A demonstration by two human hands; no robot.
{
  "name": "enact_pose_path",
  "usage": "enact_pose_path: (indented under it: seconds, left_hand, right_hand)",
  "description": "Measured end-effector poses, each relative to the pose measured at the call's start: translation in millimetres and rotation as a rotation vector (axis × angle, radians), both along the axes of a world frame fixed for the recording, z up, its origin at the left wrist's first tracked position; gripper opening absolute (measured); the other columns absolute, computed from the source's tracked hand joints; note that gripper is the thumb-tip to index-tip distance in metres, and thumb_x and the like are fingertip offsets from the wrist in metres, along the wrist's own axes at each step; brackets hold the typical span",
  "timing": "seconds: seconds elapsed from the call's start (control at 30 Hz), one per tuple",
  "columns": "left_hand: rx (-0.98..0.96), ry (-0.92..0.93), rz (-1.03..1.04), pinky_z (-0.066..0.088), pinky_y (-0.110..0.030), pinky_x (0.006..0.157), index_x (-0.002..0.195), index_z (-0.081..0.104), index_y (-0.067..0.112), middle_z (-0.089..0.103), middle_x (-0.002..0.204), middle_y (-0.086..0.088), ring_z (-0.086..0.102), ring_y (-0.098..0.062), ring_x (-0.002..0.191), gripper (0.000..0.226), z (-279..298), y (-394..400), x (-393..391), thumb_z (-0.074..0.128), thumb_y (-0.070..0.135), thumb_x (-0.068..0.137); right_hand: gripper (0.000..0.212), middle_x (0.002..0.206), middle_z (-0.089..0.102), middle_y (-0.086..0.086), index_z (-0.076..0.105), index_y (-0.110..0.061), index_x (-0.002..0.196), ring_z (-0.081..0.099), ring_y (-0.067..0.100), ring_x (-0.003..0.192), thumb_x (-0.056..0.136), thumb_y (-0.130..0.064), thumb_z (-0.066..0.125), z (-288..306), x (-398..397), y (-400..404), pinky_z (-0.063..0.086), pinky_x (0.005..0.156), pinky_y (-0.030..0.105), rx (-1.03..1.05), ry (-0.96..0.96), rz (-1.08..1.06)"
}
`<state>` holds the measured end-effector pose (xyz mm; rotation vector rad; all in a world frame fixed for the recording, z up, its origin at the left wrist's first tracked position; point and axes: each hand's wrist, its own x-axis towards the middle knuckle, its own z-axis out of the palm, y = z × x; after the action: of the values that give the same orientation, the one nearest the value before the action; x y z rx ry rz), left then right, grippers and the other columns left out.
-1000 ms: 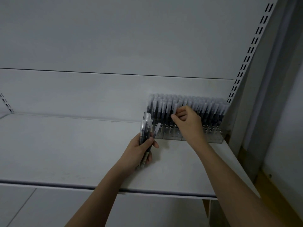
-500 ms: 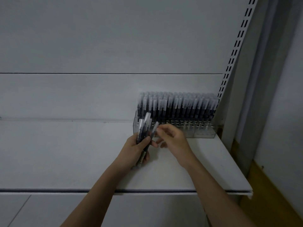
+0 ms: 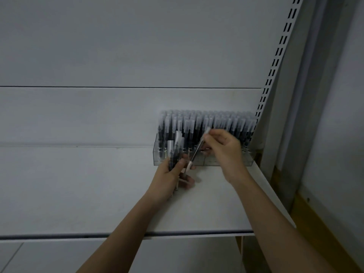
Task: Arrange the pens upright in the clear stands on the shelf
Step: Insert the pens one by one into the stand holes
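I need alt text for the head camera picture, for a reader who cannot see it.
The right hand pinches one pen, tilted, before the clear stand full of upright pens. The left hand grips a bundle of pens over the shelf.

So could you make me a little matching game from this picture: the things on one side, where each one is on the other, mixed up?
Things:
1. bundle of pens
2. single pen
3. clear stand
4. slotted rail

Places:
A. rising at the shelf's right end
B. at the back right of the shelf, filled with upright pens
C. gripped in the left hand
D. pinched, tilted, by the right hand

Pairs: 1-C, 2-D, 3-B, 4-A
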<state>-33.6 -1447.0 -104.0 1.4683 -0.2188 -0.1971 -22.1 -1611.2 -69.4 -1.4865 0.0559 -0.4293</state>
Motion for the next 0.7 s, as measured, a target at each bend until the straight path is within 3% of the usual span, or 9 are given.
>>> enact_pose_path:
  seconds: [0.07, 0.27, 0.37, 0.5, 0.7]
  left_hand:
    - [-0.023, -0.008, 0.019, 0.056, -0.046, 0.071, 0.12, 0.056, 0.008, 0.073, 0.102, -0.011, 0.068, -0.035, 0.072, 0.022, -2, 2, 2, 0.045, 0.019, 0.105]
    - [-0.052, -0.007, -0.02, 0.058, -0.035, 0.063, 0.122, 0.055, 0.01, 0.07, 0.103, -0.018, 0.068, -0.034, 0.071, 0.023, -4, 4, 2, 0.046, 0.02, 0.104]
    - [-0.048, -0.002, -0.034, 0.058, -0.034, 0.061, 0.124, 0.055, 0.009, 0.071, 0.102, -0.018, 0.068, -0.034, 0.071, 0.025, -4, 4, 3, 0.045, 0.02, 0.104]
    - [-0.045, -0.003, -0.043, 0.057, -0.035, 0.062, 0.124, 0.055, 0.009, 0.071, 0.099, -0.017, 0.068, -0.032, 0.069, 0.024, -5, 4, 4, 0.044, 0.019, 0.105]
    - [-0.044, -0.004, -0.053, 0.056, -0.033, 0.061, 0.124, 0.055, 0.01, 0.073, 0.093, -0.009, 0.068, -0.03, 0.068, 0.024, -7, 5, 4, 0.043, 0.02, 0.105]
  right_hand:
    - [0.011, 0.092, 0.072, 0.002, 0.067, -0.019, 0.093, 0.07, 0.014, 0.079, 0.092, -0.007, 0.067, 17, 3, -8, 0.06, 0.067, 0.026, 0.002, -0.047, -0.047]
    - [0.011, 0.094, 0.069, 0.0, 0.065, -0.02, 0.097, 0.069, 0.006, 0.081, 0.093, -0.01, 0.067, 46, 16, -17, 0.06, 0.07, 0.026, -0.155, -0.203, -0.123]
    - [0.01, 0.094, 0.07, -0.003, 0.066, -0.02, 0.1, 0.069, 0.009, 0.086, 0.093, -0.014, 0.069, 44, 24, -19, 0.061, 0.079, 0.035, -0.259, -0.209, -0.126]
    - [0.013, 0.095, 0.068, -0.005, 0.066, -0.015, 0.104, 0.068, 0.005, 0.087, 0.092, -0.013, 0.07, 37, 31, -17, 0.06, 0.082, 0.033, -0.352, -0.199, -0.109]
    - [0.008, 0.093, 0.068, 0.0, 0.064, -0.017, 0.098, 0.068, 0.013, 0.089, 0.092, -0.017, 0.07, 18, 37, -15, 0.059, 0.084, 0.035, -0.474, -0.087, -0.048]
